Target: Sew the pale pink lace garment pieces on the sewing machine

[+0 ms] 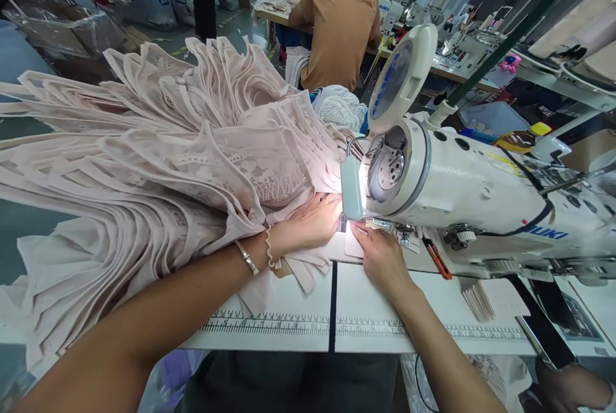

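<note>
My left hand [318, 219] is curled at the sewing machine's lit needle area, its fingers closed on the edge of a beige lace garment [269, 176]. Its fingertips are partly hidden. Just to the right, my right hand [382, 256] pinches a small pale fabric piece [353, 244] against the machine bed, thumb and fingers close together. Above both hands is the head of the white sewing machine [462, 176], with a small grey-green lamp unit [351, 188] in front of the needle, which I cannot make out. A thick heap of beige garments [144, 169] lies against my left forearm.
Orange-handled snips [437, 258] lie beside the machine base. A stack of small beige pieces [495, 301] and a dark phone-like object [543, 326] are at the right. A ruler strip [269, 323] runs along the front edge. Ahead sits a person in a brown shirt [339, 22].
</note>
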Demonstrator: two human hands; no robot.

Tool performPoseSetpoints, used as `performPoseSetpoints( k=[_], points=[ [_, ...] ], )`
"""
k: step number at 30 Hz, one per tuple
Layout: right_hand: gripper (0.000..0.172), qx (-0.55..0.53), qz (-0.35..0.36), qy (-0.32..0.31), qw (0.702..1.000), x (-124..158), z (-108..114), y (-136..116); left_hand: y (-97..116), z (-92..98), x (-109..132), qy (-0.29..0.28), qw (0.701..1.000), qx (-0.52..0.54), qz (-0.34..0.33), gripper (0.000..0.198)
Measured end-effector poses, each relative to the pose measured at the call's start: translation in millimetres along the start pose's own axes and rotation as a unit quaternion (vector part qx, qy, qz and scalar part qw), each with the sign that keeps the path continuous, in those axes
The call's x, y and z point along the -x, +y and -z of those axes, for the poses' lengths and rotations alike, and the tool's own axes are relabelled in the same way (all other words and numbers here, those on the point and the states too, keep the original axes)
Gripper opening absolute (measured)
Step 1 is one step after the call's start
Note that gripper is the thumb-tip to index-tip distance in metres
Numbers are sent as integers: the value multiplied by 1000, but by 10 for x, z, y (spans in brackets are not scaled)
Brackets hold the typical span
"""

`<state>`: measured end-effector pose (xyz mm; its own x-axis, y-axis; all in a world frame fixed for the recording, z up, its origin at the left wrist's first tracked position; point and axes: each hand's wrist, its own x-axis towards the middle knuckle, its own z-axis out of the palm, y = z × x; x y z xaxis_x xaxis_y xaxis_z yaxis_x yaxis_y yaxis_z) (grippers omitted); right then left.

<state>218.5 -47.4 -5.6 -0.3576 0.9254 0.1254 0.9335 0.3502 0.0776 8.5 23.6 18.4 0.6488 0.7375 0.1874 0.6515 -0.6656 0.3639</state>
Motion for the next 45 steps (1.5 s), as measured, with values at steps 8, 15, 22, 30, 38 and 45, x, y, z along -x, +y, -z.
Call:
performPoseSetpoints(
  k=[8,15,22,30,38,45],
  points=[
    [70,9,-26,-51,998,-31,71,-58,-44,-83,-6,25,999,-24,-2,20],
    [69,20,-54,-98,994,-80,139,-122,-46,-122,-6,36,999,-25,-2,22],
    [63,24,-60,-99,993,-91,158,-148,-51,-132,16,26,999,-16,13,23],
    [49,34,-63,-88,994,-104,166,-163,-28,-105,19,31,999,-13,21,26],
    [47,37,-61,-96,993,-122,164,-148,-61,-169,35,47,999,-14,17,23],
    [45,44,-72,-78,993,-121,119,-158,-25,-104,4,46,998,1,30,22]
  ],
)
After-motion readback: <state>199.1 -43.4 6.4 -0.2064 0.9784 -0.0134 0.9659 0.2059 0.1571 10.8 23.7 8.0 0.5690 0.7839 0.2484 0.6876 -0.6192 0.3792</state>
